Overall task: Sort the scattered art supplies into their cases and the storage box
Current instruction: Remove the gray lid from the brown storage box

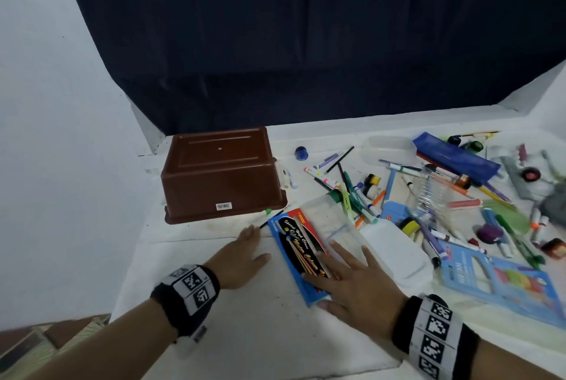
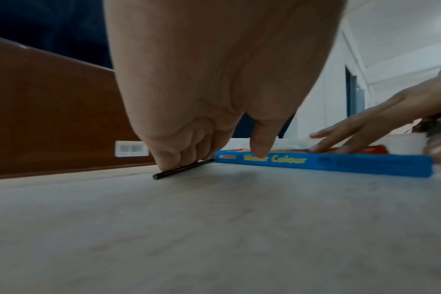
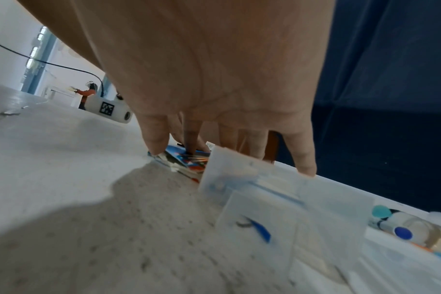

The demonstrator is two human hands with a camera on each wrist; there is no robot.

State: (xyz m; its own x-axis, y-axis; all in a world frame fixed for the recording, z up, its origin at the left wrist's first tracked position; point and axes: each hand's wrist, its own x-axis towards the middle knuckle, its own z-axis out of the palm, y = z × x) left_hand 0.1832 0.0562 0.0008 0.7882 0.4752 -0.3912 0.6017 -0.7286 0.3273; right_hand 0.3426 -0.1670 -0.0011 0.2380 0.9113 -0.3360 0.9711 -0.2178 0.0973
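Brown storage box (image 1: pixel 220 174), blue watercolour case (image 1: pixel 301 257), black pencil (image 2: pixel 184 170)

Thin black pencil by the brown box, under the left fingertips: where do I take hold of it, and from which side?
Probably at the near end of the black pencil, from above. It lies flat on the white table, with its far end running against the blue Water Colour box. The left hand already has fingertips on the near end; roll it up into a thumb-and-finger pinch.
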